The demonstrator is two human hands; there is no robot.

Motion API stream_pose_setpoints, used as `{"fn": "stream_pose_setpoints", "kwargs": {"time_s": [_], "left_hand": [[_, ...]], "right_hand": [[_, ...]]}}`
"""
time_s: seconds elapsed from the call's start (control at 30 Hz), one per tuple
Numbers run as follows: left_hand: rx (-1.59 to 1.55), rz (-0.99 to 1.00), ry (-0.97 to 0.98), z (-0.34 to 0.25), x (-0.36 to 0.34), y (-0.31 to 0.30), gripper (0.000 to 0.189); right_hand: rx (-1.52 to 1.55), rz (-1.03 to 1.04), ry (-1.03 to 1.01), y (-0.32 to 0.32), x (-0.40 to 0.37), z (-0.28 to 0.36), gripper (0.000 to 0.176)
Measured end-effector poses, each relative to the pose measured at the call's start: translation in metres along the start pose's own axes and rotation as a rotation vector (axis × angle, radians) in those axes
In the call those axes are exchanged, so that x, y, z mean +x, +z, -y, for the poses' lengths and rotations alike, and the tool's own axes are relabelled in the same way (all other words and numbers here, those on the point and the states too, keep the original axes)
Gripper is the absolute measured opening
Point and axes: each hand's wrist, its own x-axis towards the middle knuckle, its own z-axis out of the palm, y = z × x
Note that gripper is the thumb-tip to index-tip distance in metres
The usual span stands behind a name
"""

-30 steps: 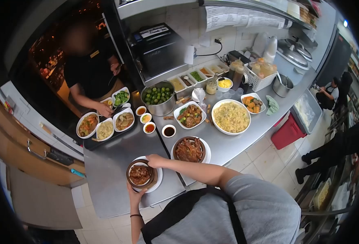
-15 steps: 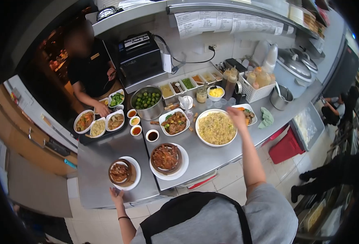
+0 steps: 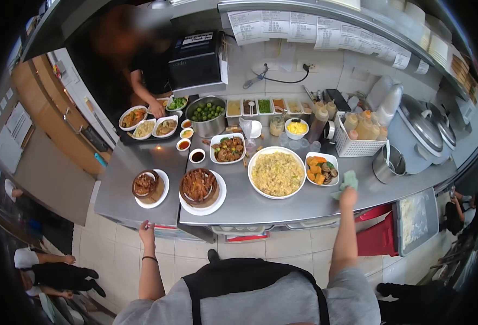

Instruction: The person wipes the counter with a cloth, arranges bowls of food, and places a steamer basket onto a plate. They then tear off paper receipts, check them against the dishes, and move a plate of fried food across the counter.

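My right hand (image 3: 349, 197) is closed on a pale green cloth (image 3: 346, 183) at the counter's right part, beside a square white dish of vegetables and mushrooms (image 3: 322, 169). Left of that dish is a large white bowl of fried rice (image 3: 277, 172). Just off the counter's front edge hangs my left hand (image 3: 147, 232), its fingers drawn together; whether it holds anything is too small to tell. Nearest to it are a small steamer of brown food (image 3: 144, 184) and a larger one (image 3: 199, 187), each on a white plate. A square dish of meat and greens (image 3: 228, 149) stands behind them.
Across the counter, a co-worker's hand (image 3: 156, 109) touches dishes on a dark tray. Along the back stand a pot of green citrus (image 3: 207, 112), a white bottle basket (image 3: 358, 147) and a steel pot (image 3: 388, 168). A red bin (image 3: 377, 238) is below right.
My right hand has moved from above the rice bowl and vegetable dish to the green cloth and taken hold of it. My left hand has drawn back from the small steamer. The view has shifted.
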Motion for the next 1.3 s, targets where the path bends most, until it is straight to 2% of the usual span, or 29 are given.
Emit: {"fn": "stream_pose_setpoints", "kwargs": {"time_s": [0.13,0.17,0.2,0.27,0.3,0.37,0.47,0.5,0.53,0.57,0.63,0.67,0.73,0.77,0.8,0.83,0.87,0.93,0.97,1.0,1.07,1.1,1.17,1.2,1.27,1.3], "left_hand": [[0.093,-0.020,0.005,0.013,-0.021,0.016,0.033],[0.144,-0.016,-0.007,0.013,-0.025,0.020,0.031],[0.141,-0.018,-0.015,0.018,-0.027,0.025,0.031],[0.189,-0.004,0.089,0.030,-0.023,0.035,0.028],[0.191,-0.006,0.084,0.028,-0.022,0.039,0.028],[0.224,-0.001,0.219,0.021,-0.024,0.043,0.026],[0.235,-0.036,0.229,0.010,-0.031,0.040,0.027],[0.237,-0.039,0.223,0.011,-0.033,0.037,0.027],[0.258,-0.042,0.215,0.011,-0.035,0.035,0.026],[0.279,-0.042,0.209,0.010,-0.036,0.034,0.025],[0.284,-0.040,0.239,0.024,-0.031,0.032,0.023],[0.285,-0.041,0.269,0.033,-0.029,0.031,0.022],[0.273,-0.031,0.265,0.039,-0.034,0.029,0.021],[0.261,-0.026,0.261,0.038,-0.033,0.028,0.021],[0.246,0.043,0.159,0.034,-0.034,0.025,0.022],[0.250,0.045,0.165,0.032,-0.036,0.023,0.022],[0.239,0.052,0.158,0.030,-0.040,0.023,0.022],[0.227,0.062,0.133,0.016,-0.053,0.022,0.022],[0.226,0.065,0.139,0.015,-0.051,0.022,0.022],[0.256,0.063,0.156,0.016,-0.051,0.022,0.022],[0.302,0.062,0.161,0.023,-0.047,0.021,0.022],[0.301,0.065,0.167,0.028,-0.044,0.019,0.022],[0.314,0.054,0.195,0.040,-0.038,0.015,0.022],[0.314,0.057,0.204,0.050,-0.033,0.013,0.022],[0.319,0.016,0.172,0.070,-0.024,0.007,0.021],[0.316,0.015,0.182,0.071,-0.024,0.005,0.021]], "right_hand": [[-0.090,0.062,-0.305,0.009,-0.097,0.069,0.023],[-0.109,0.221,-0.390,-0.004,-0.122,0.092,0.026],[-0.068,0.162,-0.504,0.001,-0.150,0.105,0.027],[0.357,0.193,-0.675,-0.039,-0.192,0.128,0.031],[0.357,0.197,-0.678,-0.044,-0.192,0.125,0.031],[0.787,0.517,-0.576,-0.052,-0.187,0.122,0.037],[0.629,0.517,-0.071,-0.104,-0.121,0.081,0.037],[0.573,0.273,-0.102,-0.106,-0.098,0.055,0.038],[0.501,0.239,-0.038,-0.096,-0.067,0.021,0.038],[0.489,0.036,-0.149,-0.069,-0.041,-0.019,0.035],[0.172,0.134,-0.067,-0.060,-0.016,-0.049,0.028],[0.172,0.133,-0.062,-0.044,-0.017,-0.047,0.028],[-0.142,0.042,-0.032,0.007,-0.017,-0.045,0.022],[-0.195,0.078,-0.150,0.020,-0.026,-0.031,0.020],[-0.247,0.116,-0.268,0.030,-0.044,-0.006,0.019],[-0.242,0.035,-0.277,0.024,-0.074,0.035,0.021],[-0.341,0.152,-0.369,0.007,-0.103,0.078,0.024],[-0.317,0.254,-0.578,0.006,-0.156,0.146,0.031],[-0.281,0.104,-0.691,0.015,-0.183,0.172,0.032],[-0.161,0.114,-0.751,-0.010,-0.204,0.199,0.032],[-0.034,0.061,-0.868,-0.008,-0.230,0.233,0.030],[-0.034,0.058,-0.862,-0.015,-0.233,0.243,0.030],[0.265,0.510,-0.996,-0.044,-0.234,0.254,0.025],[0.269,0.504,-0.990,-0.055,-0.232,0.253,0.025],[0.549,0.732,-0.991,-0.075,-0.223,0.250,0.018],[0.553,0.722,-0.990,-0.082,-0.215,0.251,0.018]]}}
